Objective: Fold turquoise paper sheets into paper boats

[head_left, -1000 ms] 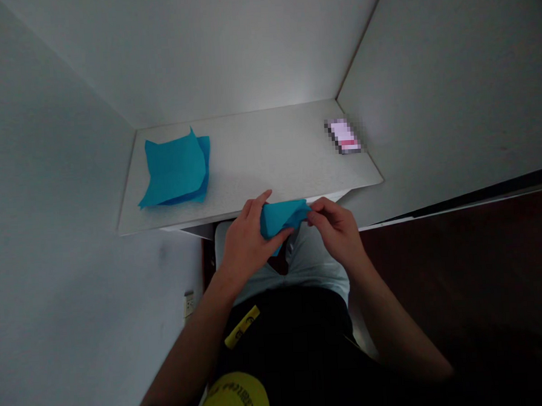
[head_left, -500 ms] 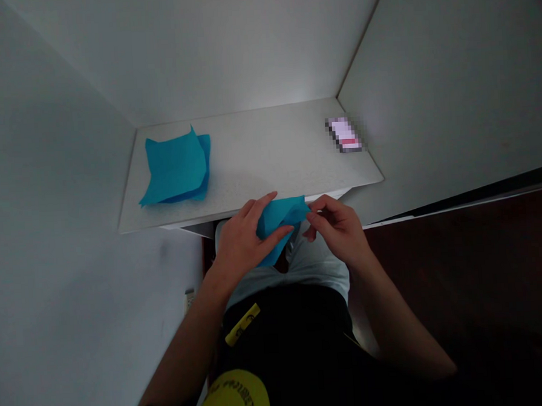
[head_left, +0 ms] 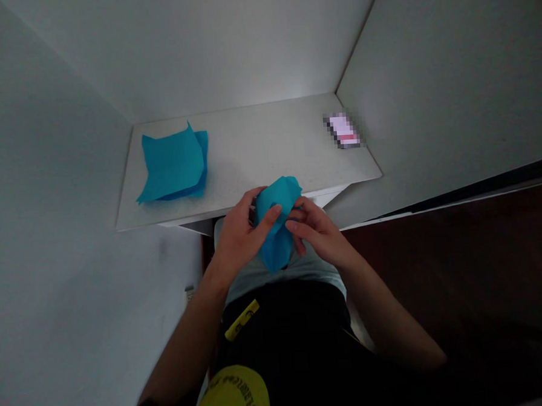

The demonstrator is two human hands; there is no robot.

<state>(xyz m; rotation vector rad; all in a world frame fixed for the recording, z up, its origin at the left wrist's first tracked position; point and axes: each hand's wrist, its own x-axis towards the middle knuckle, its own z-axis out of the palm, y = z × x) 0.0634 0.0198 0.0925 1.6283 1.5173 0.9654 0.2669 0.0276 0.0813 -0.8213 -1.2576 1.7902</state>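
A bunched blue paper sheet is held in front of the near edge of a small white table. My left hand grips its left side, thumb pressed on top. My right hand pinches its right side with curled fingers. The sheet stands roughly upright and crumpled between both hands, above my lap. A loose pile of flat blue paper sheets lies at the table's left end, well away from both hands.
A blurred small white and pink object lies at the table's back right corner. White walls close in on the left, back and right. Dark floor shows to the right, below the table.
The blue sheet has gone from a flat sideways fold to an upright bunched shape. My right hand moved left, closer to my left hand.
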